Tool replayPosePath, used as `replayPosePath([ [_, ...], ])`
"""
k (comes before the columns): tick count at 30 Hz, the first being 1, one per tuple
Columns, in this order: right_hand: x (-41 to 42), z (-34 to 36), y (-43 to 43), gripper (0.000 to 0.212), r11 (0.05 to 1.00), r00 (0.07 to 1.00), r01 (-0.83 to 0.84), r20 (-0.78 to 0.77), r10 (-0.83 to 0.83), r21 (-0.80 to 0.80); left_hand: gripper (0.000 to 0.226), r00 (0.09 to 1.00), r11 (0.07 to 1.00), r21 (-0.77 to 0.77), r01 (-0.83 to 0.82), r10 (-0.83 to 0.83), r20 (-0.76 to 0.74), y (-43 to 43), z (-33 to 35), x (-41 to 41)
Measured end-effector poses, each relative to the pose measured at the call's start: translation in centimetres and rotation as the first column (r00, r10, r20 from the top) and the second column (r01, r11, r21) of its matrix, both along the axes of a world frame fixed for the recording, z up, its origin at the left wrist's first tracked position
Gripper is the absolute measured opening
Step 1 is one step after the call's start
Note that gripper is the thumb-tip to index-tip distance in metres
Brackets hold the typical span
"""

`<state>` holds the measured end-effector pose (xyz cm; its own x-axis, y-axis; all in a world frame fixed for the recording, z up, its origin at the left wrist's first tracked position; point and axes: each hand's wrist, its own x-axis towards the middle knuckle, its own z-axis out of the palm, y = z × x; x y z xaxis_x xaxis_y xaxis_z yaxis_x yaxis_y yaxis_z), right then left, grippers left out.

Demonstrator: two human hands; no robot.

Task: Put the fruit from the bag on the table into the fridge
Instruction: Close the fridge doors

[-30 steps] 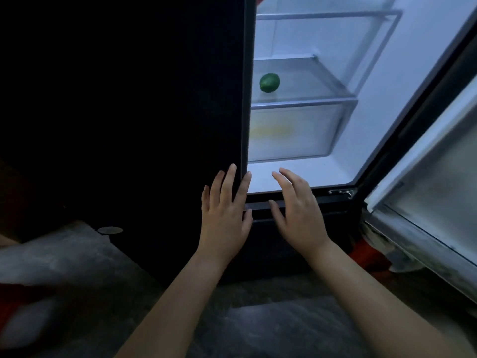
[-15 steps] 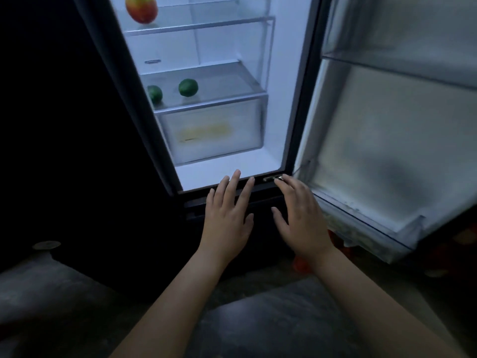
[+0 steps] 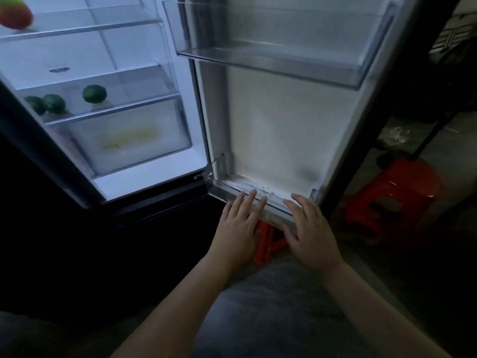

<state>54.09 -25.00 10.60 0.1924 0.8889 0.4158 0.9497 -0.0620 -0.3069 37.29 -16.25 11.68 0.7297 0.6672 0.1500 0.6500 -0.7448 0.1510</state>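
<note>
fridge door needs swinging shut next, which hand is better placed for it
Probably the right hand: it hangs open near the fridge door's outer, free edge. The left hand is nearer the hinge side.

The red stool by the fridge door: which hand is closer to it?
Right. The right hand hovers just left of the red stool; the left hand is farther left.

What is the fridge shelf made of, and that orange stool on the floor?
The shelf under the green fruits' level looks like clear glass or plastic: you see through it, and its edge gleams. The orange stool looks like moulded plastic, smooth and slightly shiny, all one colour.
</note>
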Motion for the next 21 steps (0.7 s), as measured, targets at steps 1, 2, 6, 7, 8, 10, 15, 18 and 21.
replayPosePath([
  [1, 0.7, -0.4, -0.6, 0.048, 1.0, 1.0, 0.005, 0.003, -0.005, -0.015, 0.073, 1.0, 1.0, -0.008, 0.008, -0.009, -0.018, -0.4, -0.2, 0.7],
  [2, 1.3, -0.8, -1.0, 0.048, 0.999, 1.0, 0.01, 0.004, -0.01, -0.032, 0.073, 0.999, 1.0, -0.018, 0.013, -0.014, -0.039, -0.7, -0.5, 1.3],
  [6, 2.7, -2.2, -2.4, 0.051, 0.997, 1.0, 0.012, -0.015, -0.013, -0.078, 0.073, 0.994, 0.999, -0.051, 0.018, -0.023, -0.105, -1.7, -1.6, 2.9],
  [7, 2.9, -2.6, -2.7, 0.053, 0.995, 1.0, 0.01, -0.018, -0.012, -0.094, 0.074, 0.994, 0.998, -0.063, 0.019, -0.026, -0.111, -1.9, -1.8, 3.2],
  [8, 3.1, -2.9, -2.9, 0.054, 0.994, 1.0, 0.008, -0.02, -0.01, -0.11, 0.074, 0.993, 0.997, -0.075, 0.019, -0.027, -0.115, -2.1, -2.0, 3.4],
  [10, 3.3, -3.4, -3.1, 0.057, 0.991, 1.0, -0.001, -0.029, -0.003, -0.134, 0.075, 0.991, 0.996, -0.085, 0.019, -0.03, -0.131, -2.4, -2.2, 3.8],
  [15, 3.3, -4.0, -3.5, 0.058, 0.989, 0.999, -0.015, -0.045, 0.008, -0.149, 0.073, 0.99, 0.996, -0.074, 0.041, -0.051, -0.133, -2.8, -2.4, 5.0],
  [18, 3.3, -4.0, -3.6, 0.06, 0.987, 0.999, -0.024, -0.05, 0.017, -0.157, 0.076, 0.989, 0.994, -0.104, 0.042, -0.057, -0.14, -3.0, -2.6, 5.4],
  [21, 2.8, -4.0, -4.0, 0.063, 0.985, 0.998, -0.035, -0.063, 0.025, -0.168, 0.08, 0.988, 0.994, -0.104, 0.024, -0.039, -0.148, -3.1, -2.9, 4.9],
])
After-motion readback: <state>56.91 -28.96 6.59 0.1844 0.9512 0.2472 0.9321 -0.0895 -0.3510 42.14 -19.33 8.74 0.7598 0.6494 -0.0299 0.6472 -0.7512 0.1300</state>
